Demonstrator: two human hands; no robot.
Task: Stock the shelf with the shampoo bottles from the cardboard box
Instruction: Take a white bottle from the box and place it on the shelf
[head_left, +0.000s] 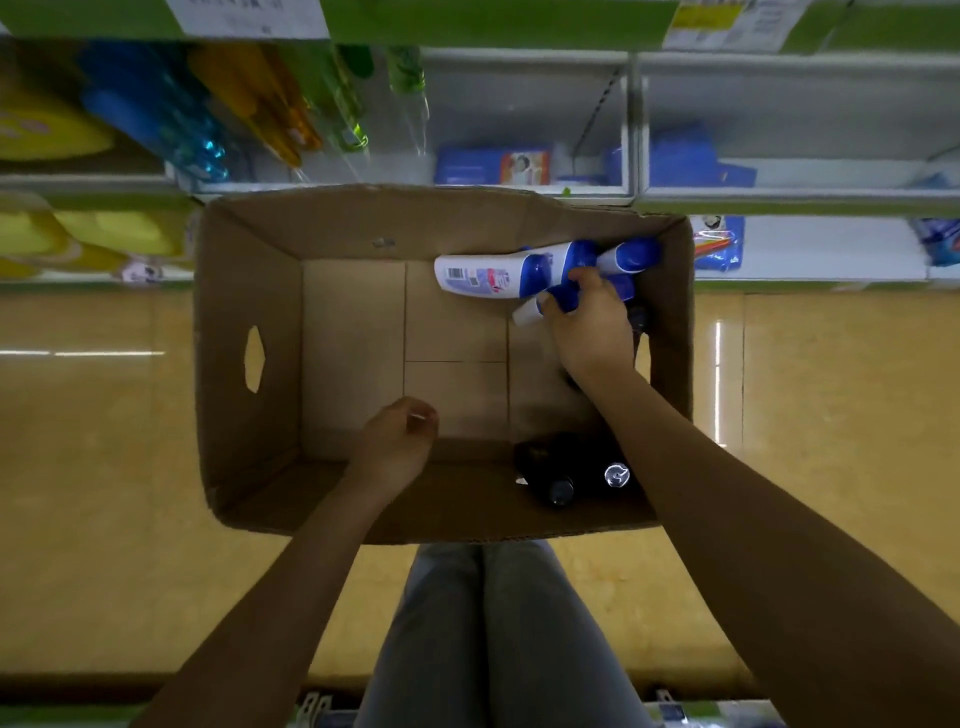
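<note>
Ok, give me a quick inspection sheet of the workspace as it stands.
Surface: glossy tan floor under the open brown cardboard box.
Job's things: white-and-blue shampoo bottles lying in the box's far right corner.
Clutter: dark bottles at the near wall.
Hands: right hand grips a blue-capped bottle; left hand loosely curled, holding nothing.
Cables: nothing seen.
Surroundings: white metal shelf partly stocked with blue packs.

No txt I can actually read. White shampoo bottle (485, 275) in the cardboard box (249, 291) shows a barcode + small QR-type square, print too blurry. Shelf price tags (249, 15) up top: blurred, no nos. legible.
</note>
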